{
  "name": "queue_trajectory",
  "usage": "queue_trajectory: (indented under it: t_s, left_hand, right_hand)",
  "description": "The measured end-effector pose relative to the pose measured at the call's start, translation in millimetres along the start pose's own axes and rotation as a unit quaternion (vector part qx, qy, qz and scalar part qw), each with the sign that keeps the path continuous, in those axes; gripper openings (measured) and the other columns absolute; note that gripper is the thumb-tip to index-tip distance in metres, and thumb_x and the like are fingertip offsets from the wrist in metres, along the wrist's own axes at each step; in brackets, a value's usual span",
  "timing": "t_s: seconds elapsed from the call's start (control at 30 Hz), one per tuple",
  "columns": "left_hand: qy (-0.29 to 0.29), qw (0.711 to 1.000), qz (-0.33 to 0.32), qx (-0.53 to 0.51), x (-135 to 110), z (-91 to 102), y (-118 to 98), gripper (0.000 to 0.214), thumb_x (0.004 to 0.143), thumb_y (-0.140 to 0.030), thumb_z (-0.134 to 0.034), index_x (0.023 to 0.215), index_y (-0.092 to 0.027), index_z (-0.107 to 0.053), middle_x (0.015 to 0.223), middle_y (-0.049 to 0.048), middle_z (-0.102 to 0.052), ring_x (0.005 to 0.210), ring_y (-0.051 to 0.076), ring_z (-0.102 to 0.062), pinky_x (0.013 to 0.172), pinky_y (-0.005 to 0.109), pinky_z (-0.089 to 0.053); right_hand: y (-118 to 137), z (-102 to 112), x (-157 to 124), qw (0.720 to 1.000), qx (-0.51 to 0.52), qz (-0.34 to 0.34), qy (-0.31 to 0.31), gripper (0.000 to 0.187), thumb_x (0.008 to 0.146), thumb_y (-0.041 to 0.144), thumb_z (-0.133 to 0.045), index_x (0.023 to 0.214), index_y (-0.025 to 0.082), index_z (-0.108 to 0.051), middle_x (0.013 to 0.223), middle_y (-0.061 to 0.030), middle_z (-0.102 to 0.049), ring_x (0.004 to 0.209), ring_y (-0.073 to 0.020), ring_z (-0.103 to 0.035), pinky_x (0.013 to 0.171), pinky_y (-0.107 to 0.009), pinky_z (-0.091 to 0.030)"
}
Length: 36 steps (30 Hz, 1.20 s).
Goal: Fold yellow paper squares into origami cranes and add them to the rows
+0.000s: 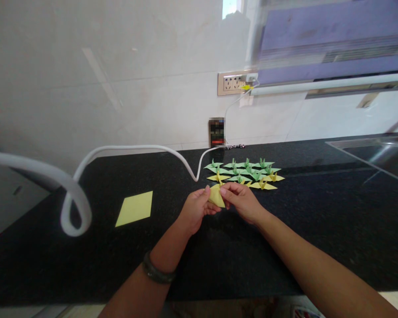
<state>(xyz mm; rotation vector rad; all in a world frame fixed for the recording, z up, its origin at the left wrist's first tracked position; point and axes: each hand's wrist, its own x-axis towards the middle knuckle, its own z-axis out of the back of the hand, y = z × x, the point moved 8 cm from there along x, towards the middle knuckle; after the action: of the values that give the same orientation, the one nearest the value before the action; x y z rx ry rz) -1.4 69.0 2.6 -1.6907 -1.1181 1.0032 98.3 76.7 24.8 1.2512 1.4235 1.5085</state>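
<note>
Between my two hands is a folded piece of yellow origami paper [216, 197], lifted a little over the black countertop. My left hand [196, 207] pinches its left side, thumb on top and fingers beneath. On the right edge, my right hand [240, 198] grips it between thumb and fingers. Just beyond my hands stand several folded paper cranes in rows, green ones [248, 169] mostly behind and yellow ones [264, 185] mostly nearer and to the right. A flat sheet of yellow paper [135, 208] lies to the left.
A white cable [146, 147] loops across the left side toward a small dark upright device [216, 132] by the wall. Above it is a wall socket [232, 83] with a plug in it. A sink [378, 154] is set into the black countertop [325, 229] at right.
</note>
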Motion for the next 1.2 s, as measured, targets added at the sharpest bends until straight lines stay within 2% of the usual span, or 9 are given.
queue_trajectory:
  t_s: [0.17,0.37,0.53,0.7,0.77,0.87,1.0,1.1,1.2]
  left_hand:
    - [-0.005,1.0,-0.001,0.008,0.3,0.2,-0.7,0.038,0.074,-0.046,-0.047,0.083,-0.011,-0.056,0.063,0.006,-0.062,0.047,0.009,-0.057,0.042,0.017,-0.042]
    - [-0.016,1.0,0.012,0.019,1.2,2.7,1.9,0.038,0.072,-0.048,-0.048,0.083,-0.012,-0.054,0.065,0.0064,-0.063,0.047,0.01,-0.058,0.042,0.017,-0.043]
    - [-0.025,0.999,0.02,0.012,1.4,4.9,3.5,0.031,0.073,-0.041,-0.05,0.084,-0.012,-0.053,0.065,0.0057,-0.062,0.05,0.012,-0.059,0.045,0.019,-0.045]
    - [-0.022,1.0,0.018,-0.011,0.6,1.7,1.5,0.021,0.073,-0.031,-0.05,0.082,-0.012,-0.053,0.069,0.0063,-0.063,0.055,0.014,-0.061,0.05,0.022,-0.047]
    - [-0.024,0.999,0.016,-0.019,0.9,1.4,1.2,0.018,0.073,-0.028,-0.05,0.08,-0.012,-0.053,0.071,0.0064,-0.063,0.058,0.014,-0.062,0.052,0.023,-0.047]
    - [-0.027,0.999,0.014,-0.03,1.7,2.6,2.0,0.016,0.073,-0.025,-0.05,0.08,-0.012,-0.054,0.072,0.006,-0.063,0.059,0.014,-0.062,0.054,0.023,-0.047]
    - [-0.028,0.998,0.007,-0.049,2.6,4.7,3.2,0.016,0.072,-0.026,-0.052,0.08,-0.012,-0.055,0.071,0.0042,-0.062,0.058,0.012,-0.06,0.056,0.024,-0.047]
    - [-0.014,0.998,0.007,-0.068,3.0,3.1,3.8,0.019,0.073,-0.028,-0.052,0.083,-0.012,-0.056,0.074,0.005,-0.062,0.06,0.012,-0.059,0.059,0.025,-0.047]
    - [0.011,0.995,0.028,-0.1,3.7,-0.7,7.2,0.025,0.075,-0.032,-0.05,0.087,-0.011,-0.056,0.079,0.0078,-0.063,0.064,0.013,-0.06,0.062,0.027,-0.047]
  right_hand:
    - [-0.5,1.4,0.7,1.0,-0.008,0.006,-0.007,0.025,0.073,0.04,-0.053,0.073,0.015,-0.056,0.055,0.0032,-0.048,0.044,-0.0059,-0.04,0.043,-0.019,-0.035]
    - [5.2,4.6,1.3,0.998,-0.052,0.033,-0.028,0.022,0.072,0.035,-0.055,0.085,0.017,-0.059,0.067,0.0008,-0.055,0.047,-0.0066,-0.043,0.044,-0.02,-0.035]
    - [8.6,4.6,1.1,0.996,-0.075,0.046,-0.029,0.018,0.074,0.031,-0.053,0.084,0.017,-0.059,0.067,0.0001,-0.055,0.05,-0.0074,-0.044,0.046,-0.02,-0.035]
    - [7.8,9.3,1.4,0.994,-0.077,0.057,-0.057,0.016,0.074,0.029,-0.052,0.085,0.018,-0.057,0.064,0.0012,-0.053,0.051,-0.008,-0.044,0.047,-0.021,-0.035]
    - [11.7,11.8,-0.3,0.99,-0.086,0.081,-0.077,0.016,0.074,0.027,-0.051,0.088,0.019,-0.055,0.065,0.0013,-0.051,0.053,-0.0086,-0.044,0.048,-0.021,-0.036]
    - [26.8,10.5,-5.7,0.973,-0.161,0.143,-0.086,0.014,0.074,0.023,-0.051,0.088,0.021,-0.054,0.075,-0.0014,-0.05,0.063,-0.011,-0.047,0.053,-0.023,-0.04]
    - [42.5,-3.8,-11.4,0.931,-0.294,0.212,-0.033,0.017,0.07,0.02,-0.056,0.087,0.021,-0.059,0.096,-0.0064,-0.045,0.089,-0.0177,-0.046,0.064,-0.028,-0.044]
    - [42.0,-8.3,-11.8,0.907,-0.345,0.24,-0.022,0.019,0.069,0.016,-0.057,0.087,0.021,-0.06,0.098,-0.0064,-0.044,0.095,-0.0188,-0.044,0.077,-0.034,-0.042]
    - [35.7,-9.8,-10.3,0.893,-0.372,0.254,-0.015,0.02,0.07,0.012,-0.055,0.086,0.022,-0.062,0.1,-0.0063,-0.044,0.096,-0.0188,-0.044,0.082,-0.036,-0.04]
